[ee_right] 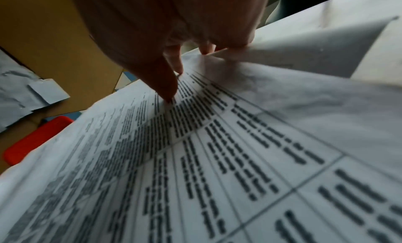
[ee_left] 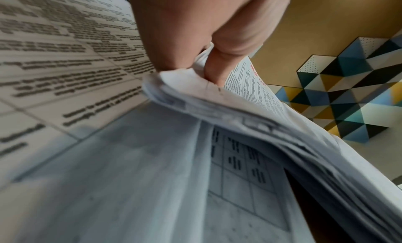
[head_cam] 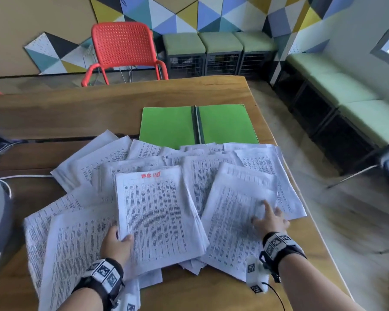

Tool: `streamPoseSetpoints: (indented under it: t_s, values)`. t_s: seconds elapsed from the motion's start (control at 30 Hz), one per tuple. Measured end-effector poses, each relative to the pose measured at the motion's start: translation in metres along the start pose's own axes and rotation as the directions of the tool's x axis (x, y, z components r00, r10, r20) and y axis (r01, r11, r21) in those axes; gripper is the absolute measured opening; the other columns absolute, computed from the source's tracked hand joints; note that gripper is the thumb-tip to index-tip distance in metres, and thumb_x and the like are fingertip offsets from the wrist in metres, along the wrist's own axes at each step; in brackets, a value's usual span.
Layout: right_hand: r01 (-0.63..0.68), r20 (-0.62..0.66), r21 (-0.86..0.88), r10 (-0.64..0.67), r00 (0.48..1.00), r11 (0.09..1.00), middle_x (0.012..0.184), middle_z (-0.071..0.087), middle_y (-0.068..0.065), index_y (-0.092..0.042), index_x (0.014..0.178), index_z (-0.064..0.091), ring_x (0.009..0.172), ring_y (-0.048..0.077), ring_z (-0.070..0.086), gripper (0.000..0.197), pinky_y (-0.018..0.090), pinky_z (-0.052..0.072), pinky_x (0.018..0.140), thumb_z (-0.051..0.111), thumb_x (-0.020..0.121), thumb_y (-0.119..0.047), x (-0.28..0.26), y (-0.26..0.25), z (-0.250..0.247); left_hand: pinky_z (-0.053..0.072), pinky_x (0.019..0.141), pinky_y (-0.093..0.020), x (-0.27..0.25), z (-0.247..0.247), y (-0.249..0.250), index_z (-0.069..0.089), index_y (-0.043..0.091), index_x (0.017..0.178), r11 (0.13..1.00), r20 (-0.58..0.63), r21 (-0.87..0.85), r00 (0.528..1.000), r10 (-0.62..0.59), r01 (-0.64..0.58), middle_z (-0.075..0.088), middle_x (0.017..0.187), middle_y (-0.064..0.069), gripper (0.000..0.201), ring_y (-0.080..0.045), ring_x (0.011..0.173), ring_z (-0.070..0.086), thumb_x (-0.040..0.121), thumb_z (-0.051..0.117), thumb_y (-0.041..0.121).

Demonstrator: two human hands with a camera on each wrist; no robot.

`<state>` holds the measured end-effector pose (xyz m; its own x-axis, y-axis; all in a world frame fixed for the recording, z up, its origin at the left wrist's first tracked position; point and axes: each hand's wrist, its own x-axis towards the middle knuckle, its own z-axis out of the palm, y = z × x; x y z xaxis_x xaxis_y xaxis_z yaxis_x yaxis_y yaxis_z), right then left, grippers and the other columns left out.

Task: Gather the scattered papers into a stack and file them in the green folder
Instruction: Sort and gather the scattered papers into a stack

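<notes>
The green folder (head_cam: 227, 124) lies open and flat on the far right part of the wooden table (head_cam: 76, 113). Printed white papers (head_cam: 99, 162) lie scattered and overlapping in front of it. My left hand (head_cam: 121, 239) grips the near left corner of a stack of sheets with a red heading (head_cam: 157, 212); the thumb (ee_left: 217, 71) lies on top, the other fingers are hidden beneath. My right hand (head_cam: 264, 215) rests with spread, straight fingers (ee_right: 167, 85) on a loose sheet (head_cam: 231, 225) to the right of the stack. A corner of paper (ee_right: 315, 49) lifts beside those fingers.
A red chair (head_cam: 124, 46) stands beyond the table's far edge, with green-topped stools (head_cam: 218, 43) and a bench (head_cam: 346, 90) behind and to the right. The table's right edge (head_cam: 301, 221) runs close to my right hand. A white cable (head_cam: 20, 176) lies at the left.
</notes>
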<state>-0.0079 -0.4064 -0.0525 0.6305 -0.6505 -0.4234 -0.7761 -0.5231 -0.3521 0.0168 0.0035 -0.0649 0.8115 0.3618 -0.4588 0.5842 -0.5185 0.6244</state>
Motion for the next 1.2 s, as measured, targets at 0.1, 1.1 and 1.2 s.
streamPoseSetpoints:
  t_s: [0.1, 1.1, 1.2]
  values:
    - [0.064, 0.037, -0.016, -0.063, 0.997, 0.998, 0.151, 0.022, 0.005, -0.040, 0.128, 0.044, 0.131, 0.037, 0.025, 0.052, 0.054, 0.034, 0.107, 0.064, 0.082, -0.027, -0.004, -0.027, 0.016, 0.047, 0.096, -0.054, 0.006, -0.011, -0.001, 0.047, 0.011, 0.130, 1.000, -0.022, -0.012, 1.000, -0.019, 0.018, 0.054, 0.137, -0.012, 0.045, -0.037, 0.118, 0.057, 0.090, 0.061, 0.024]
    - [0.144, -0.120, 0.149, -0.127, 0.985, 0.978, 0.112, 0.060, 0.013, -0.014, 0.111, 0.048, 0.094, 0.030, 0.058, 0.024, 0.034, 0.044, 0.076, 0.054, 0.088, -0.020, -0.058, 0.071, -0.048, 0.057, 0.076, -0.040, -0.134, 0.131, 0.111, 0.045, 0.020, 0.104, 0.920, 0.627, 0.034, 0.726, 0.284, -0.390, 0.063, 0.103, -0.007, 0.020, -0.027, 0.090, 0.064, 0.087, 0.056, 0.021]
    - [0.064, -0.122, 0.104, -0.051, 0.991, 0.992, 0.120, 0.059, 0.014, -0.014, 0.122, 0.051, 0.106, 0.031, 0.058, 0.038, 0.034, 0.045, 0.086, 0.054, 0.085, -0.018, -0.048, 0.118, -0.058, 0.046, 0.060, -0.029, -0.156, 0.163, 0.114, 0.042, 0.019, 0.103, 0.901, 0.676, 0.111, 0.697, 0.242, -0.420, 0.059, 0.091, -0.004, 0.018, -0.018, 0.072, 0.057, 0.090, 0.055, 0.017]
